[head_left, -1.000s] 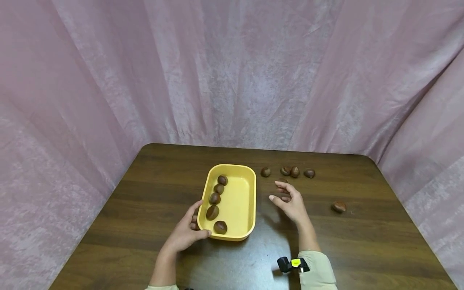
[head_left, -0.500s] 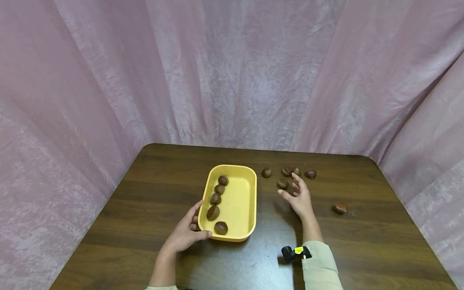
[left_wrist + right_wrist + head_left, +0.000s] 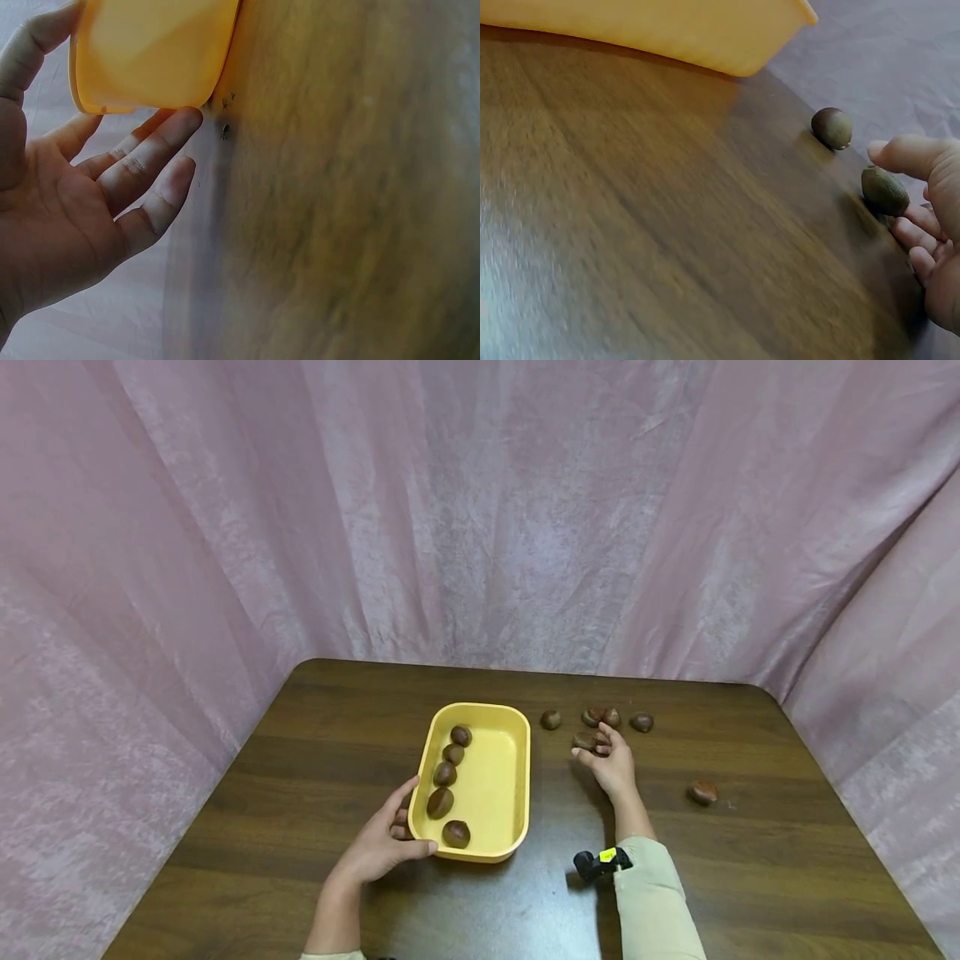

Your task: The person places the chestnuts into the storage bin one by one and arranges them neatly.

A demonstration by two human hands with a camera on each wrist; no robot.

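A yellow rectangular container [image 3: 491, 777] stands on the table with several chestnuts, among them one chestnut [image 3: 456, 834] near its front end. My left hand [image 3: 378, 839] holds the container's near left corner, thumb at the front rim and fingers along the left wall. In the left wrist view the fingertips [image 3: 187, 120] meet the container's lower edge. My right hand [image 3: 615, 768] is around a loose chestnut [image 3: 583, 742] right of the container. In the right wrist view the thumb [image 3: 907, 154] is just above that chestnut [image 3: 885, 191], and the other fingers lie low behind it.
Beyond my right hand lie several more chestnuts, such as one [image 3: 551, 720] near the container and one [image 3: 641, 722] farther right. Another chestnut [image 3: 703, 792] lies alone at the right. Pink curtains [image 3: 480, 510] hang behind the brown wooden table [image 3: 300, 760].
My right hand first moved right and away from the container, then back a little left, its fingers now drawn closer round the loose chestnut. The left hand and container have stayed put.
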